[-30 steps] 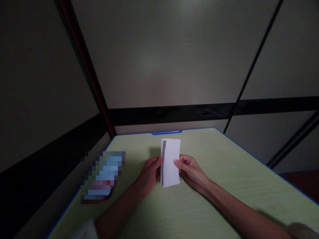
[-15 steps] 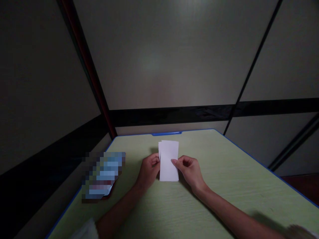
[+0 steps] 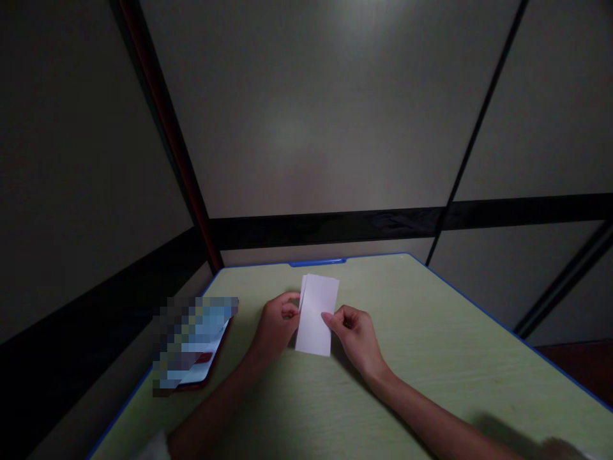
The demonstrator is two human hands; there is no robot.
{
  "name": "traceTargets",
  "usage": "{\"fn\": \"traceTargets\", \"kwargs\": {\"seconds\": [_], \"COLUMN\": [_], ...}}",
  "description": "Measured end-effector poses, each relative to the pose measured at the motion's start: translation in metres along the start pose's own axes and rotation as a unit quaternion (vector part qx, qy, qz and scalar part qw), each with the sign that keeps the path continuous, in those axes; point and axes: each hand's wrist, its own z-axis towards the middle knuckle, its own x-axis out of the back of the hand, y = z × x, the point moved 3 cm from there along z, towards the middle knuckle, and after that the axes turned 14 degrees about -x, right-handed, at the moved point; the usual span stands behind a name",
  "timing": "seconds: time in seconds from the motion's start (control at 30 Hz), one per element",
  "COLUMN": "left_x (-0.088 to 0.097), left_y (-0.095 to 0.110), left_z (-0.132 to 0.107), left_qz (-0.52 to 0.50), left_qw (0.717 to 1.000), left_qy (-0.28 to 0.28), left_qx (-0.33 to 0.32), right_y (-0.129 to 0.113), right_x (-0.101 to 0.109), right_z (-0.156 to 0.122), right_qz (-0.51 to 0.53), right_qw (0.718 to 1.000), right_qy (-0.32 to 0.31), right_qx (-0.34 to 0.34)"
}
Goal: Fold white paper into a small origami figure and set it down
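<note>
A folded sheet of white paper [image 3: 316, 319] is held up over the middle of the table, its top leaning a little to the right. Behind its upper left edge a second layer peeks out. My left hand [image 3: 278, 322] is closed at the paper's left edge, with its thumb tip partly behind the sheet. On the other side my right hand [image 3: 357, 335] pinches the right edge, its thumb lying on the front face and its curled fingers behind.
The light green table [image 3: 431, 345] has a blue rim and a blue handle [image 3: 318, 262] at its far edge. To the left lies a flat, red-edged object [image 3: 215, 348], mostly pixelated. Panelled walls [image 3: 325, 128] stand behind the table.
The paper has tilted, its top now leaning right and its bottom shifted left. Both hands have moved slightly left with it and still grip its edges.
</note>
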Motion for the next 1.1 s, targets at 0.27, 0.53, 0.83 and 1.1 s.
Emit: {"fn": "traceTargets", "kwargs": {"seconds": [0.27, 0.53, 0.83, 1.1], "left_x": [-0.001, 0.045, 0.074, 0.038], "left_y": [-0.003, -0.021, -0.030, -0.015], "left_z": [0.001, 0.019, 0.011, 0.013], "left_qz": [0.007, 0.369, 0.515, 0.047], "left_qw": [1.000, 0.929, 0.855, 0.995], "left_qy": [-0.017, -0.039, -0.050, 0.082], "left_qx": [0.010, -0.015, 0.030, -0.015], "right_y": [0.004, 0.010, 0.009, 0.010], "right_x": [0.001, 0.005, -0.002, -0.003], "right_z": [0.002, 0.012, 0.007, 0.007], "right_qz": [-0.021, 0.046, 0.067, 0.039], "right_qw": [1.000, 0.999, 0.994, 0.992], "right_qy": [0.002, -0.021, -0.088, -0.114], "right_qx": [0.008, -0.007, -0.020, -0.026]}}
